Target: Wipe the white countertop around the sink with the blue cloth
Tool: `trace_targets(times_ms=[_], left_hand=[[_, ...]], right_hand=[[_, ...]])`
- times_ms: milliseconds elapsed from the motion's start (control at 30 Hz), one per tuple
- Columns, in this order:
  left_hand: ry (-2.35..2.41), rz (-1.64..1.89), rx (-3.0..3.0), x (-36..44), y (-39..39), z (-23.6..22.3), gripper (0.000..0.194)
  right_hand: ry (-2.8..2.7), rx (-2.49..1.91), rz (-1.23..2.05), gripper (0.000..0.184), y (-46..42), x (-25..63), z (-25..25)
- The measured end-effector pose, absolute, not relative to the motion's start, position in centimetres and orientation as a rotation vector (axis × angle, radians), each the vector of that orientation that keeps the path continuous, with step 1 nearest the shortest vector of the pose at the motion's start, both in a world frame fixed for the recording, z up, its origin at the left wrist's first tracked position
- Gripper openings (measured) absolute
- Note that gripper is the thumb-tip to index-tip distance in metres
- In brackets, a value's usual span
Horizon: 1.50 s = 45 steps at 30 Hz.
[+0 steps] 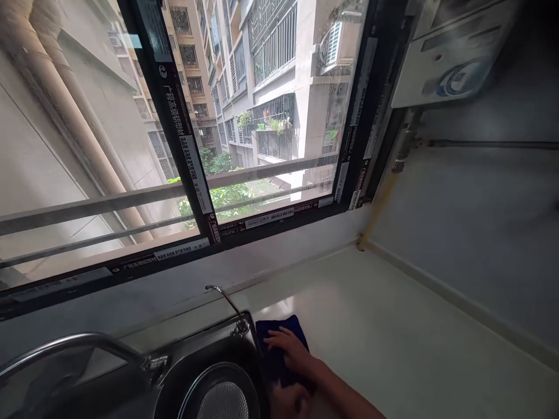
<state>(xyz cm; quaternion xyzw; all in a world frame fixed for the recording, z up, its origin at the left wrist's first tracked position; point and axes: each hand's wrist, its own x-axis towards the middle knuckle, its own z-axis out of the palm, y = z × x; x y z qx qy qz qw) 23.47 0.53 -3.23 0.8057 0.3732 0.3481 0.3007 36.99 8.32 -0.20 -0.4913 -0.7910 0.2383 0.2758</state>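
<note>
A dark blue cloth (298, 327) lies on the pale countertop, right beside the sink's edge. My right hand (288, 347) rests on top of it with fingers stretched out and spread. At the cloth's near end, low in the view, is my left hand (286, 400), dim and partly cut off by the frame. Its fingers look curled at the cloth's near edge.
To the left is a metal sink (205, 333) with a round strainer basket (223, 401), a large curved faucet (82, 339) and a thin spout (227, 297). A window frame (279, 221) runs behind. A yellow pipe (378, 212) descends in the corner below a wall-mounted appliance (449, 64).
</note>
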Motion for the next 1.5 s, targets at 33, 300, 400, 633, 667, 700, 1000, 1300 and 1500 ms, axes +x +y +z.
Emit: trace_targets(times_ms=[33, 300, 400, 633, 667, 700, 1000, 1300, 1500], left_hand=[[0.969, 0.867, 2.106, 23.0, -0.7, -2.6, 0.026], [1.22, 0.78, 1.8, 12.7, -6.4, 0.6, 0.033], [1.399, 0.817, 1.714, 7.4, -7.5, 0.5, 0.035], [1.601, 0.753, 1.577, 3.4, -10.2, 1.4, 0.043], [1.602, 0.744, 1.569, 3.8, -10.4, 1.5, 0.044], [1.588, 0.736, 1.572, 4.4, -10.5, 1.7, 0.045], [1.332, 0.58, 1.806, 11.1, -11.0, 1.5, 0.035], [1.341, 0.451, 1.927, 12.0, -11.7, 1.7, 0.028], [1.342, 0.396, 1.942, 12.1, -11.6, 1.6, 0.027]], right_hand=[[-2.113, -1.329, 0.642, 0.066, 7.0, 37.0, -0.1], [-2.044, -1.401, 0.666, 0.058, -3.0, 37.7, 0.2], [-2.032, -1.399, 0.662, 0.059, -6.0, 37.9, 0.1], [-2.077, -1.392, 0.651, 0.057, -12.1, 38.2, -0.2], [-2.092, -1.393, 0.647, 0.056, -13.1, 38.3, -0.2], [-2.103, -1.397, 0.643, 0.054, -14.1, 38.4, -0.2], [-2.003, -1.583, 0.565, 0.044, -24.0, 41.1, 0.4], [-1.662, -1.998, 0.147, 0.066, -33.4, 49.7, -1.7], [-1.408, -2.277, -0.18, 0.063, -34.1, 49.8, -2.8]])
